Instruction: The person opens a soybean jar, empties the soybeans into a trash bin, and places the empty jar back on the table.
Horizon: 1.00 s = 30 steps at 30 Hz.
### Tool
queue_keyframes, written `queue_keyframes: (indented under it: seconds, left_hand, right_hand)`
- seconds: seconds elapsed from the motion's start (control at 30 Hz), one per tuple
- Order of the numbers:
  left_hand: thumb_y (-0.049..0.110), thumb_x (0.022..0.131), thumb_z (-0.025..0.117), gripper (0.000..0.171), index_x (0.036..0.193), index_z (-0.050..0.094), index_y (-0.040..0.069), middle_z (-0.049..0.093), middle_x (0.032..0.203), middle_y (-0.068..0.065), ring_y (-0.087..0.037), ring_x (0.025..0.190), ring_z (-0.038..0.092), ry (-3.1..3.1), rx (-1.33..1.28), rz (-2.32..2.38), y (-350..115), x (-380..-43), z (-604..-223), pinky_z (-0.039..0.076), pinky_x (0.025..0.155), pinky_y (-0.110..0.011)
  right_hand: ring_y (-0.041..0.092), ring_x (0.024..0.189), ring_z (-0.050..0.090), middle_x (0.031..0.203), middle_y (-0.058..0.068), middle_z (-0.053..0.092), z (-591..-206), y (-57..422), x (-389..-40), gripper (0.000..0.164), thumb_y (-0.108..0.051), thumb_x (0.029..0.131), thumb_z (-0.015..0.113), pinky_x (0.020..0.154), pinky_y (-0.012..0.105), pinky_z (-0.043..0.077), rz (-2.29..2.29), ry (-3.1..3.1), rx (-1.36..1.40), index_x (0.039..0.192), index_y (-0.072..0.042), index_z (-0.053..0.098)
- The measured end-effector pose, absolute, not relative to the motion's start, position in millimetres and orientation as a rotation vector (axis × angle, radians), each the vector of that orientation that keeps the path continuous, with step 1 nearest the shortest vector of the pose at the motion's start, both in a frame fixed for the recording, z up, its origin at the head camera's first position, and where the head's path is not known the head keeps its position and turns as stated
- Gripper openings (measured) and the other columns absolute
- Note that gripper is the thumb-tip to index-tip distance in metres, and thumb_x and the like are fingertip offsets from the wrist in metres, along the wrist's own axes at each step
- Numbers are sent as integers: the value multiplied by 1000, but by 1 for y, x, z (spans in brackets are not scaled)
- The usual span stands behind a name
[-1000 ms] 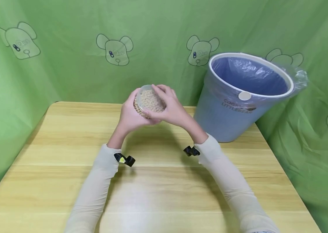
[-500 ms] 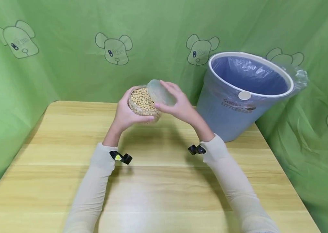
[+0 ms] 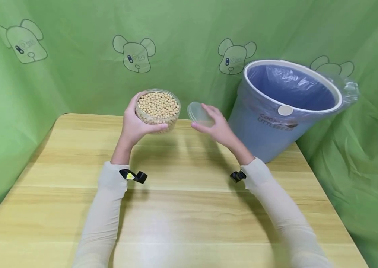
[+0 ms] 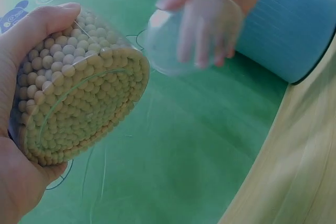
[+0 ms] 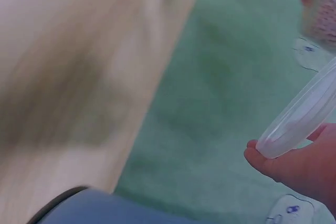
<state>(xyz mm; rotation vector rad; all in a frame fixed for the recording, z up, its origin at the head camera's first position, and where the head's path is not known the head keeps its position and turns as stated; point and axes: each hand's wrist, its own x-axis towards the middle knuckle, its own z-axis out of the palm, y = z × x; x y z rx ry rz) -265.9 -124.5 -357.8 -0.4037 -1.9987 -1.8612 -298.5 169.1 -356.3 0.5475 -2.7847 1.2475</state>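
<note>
My left hand [image 3: 134, 121] grips a clear round jar [image 3: 172, 122] around its side, lifted over the far part of the table. Small round beige beans [image 3: 158, 105], like soybeans, fill it close to its uncovered rim. In the left wrist view the jar's bottom [image 4: 86, 111] faces the camera, packed with beans. My right hand [image 3: 219, 126] pinches a translucent round lid [image 3: 199, 113] by its edge, apart from the jar and to its right. The right wrist view shows the lid [image 5: 299, 114] tilted, with a thumb [image 5: 260, 161] at its lower edge.
A tall blue trash bin [image 3: 259, 126] with a white rim and a clear plastic liner stands at the back right, close to the right hand. The wooden table [image 3: 182, 219] stretches toward the front. Behind it hangs a green curtain [image 3: 185, 44] printed with bear heads.
The right hand has taken the lid off the jar and moved it right and slightly down. The left hand has drawn the jar to the left, uncovering the beans.
</note>
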Motion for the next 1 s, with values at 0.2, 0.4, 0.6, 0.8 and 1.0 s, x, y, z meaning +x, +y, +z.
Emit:
queue_keyframes:
  seconds: [0.2,0.4,0.6,0.8,1.0]
  left_hand:
    - [2,52,98,111,149,46,13,52,149,-8,-23,135,53,-1988,-393,-1863,-125,-264,-357,48,115,-38]
    - [3,52,98,111,149,46,13,52,149,-8,-23,135,53,-1991,-401,-1868,-125,-266,-356,49,114,-37]
    - [7,54,99,108,148,47,14,52,148,-7,-22,134,53,-2001,-397,-1864,-126,-267,-358,49,114,-37]
    - [8,54,99,108,149,47,14,52,148,-7,-22,134,53,-2006,-396,-1867,-125,-266,-358,49,114,-38]
    - [9,54,99,107,148,48,16,53,148,-6,-22,134,53,-1994,-402,-1860,-126,-268,-359,49,114,-38]
  right_hand:
    - [43,149,28,166,21,23,-383,176,-304,106,-59,79,79,114,71,37,1012,-2915,596,162,-18,28]
    - [43,152,23,166,22,22,-406,181,-308,113,-68,76,77,117,73,30,840,-2973,658,163,-16,26]
    - [45,153,20,168,21,18,-425,182,-310,117,-72,75,75,116,73,31,655,-3035,722,163,-14,24]
    - [46,153,20,167,23,18,-439,184,-311,116,-71,75,76,117,70,32,591,-3074,775,162,-11,27]
    - [46,150,25,164,28,22,-447,184,-313,118,-72,75,75,118,67,33,557,-3093,818,160,-5,29]
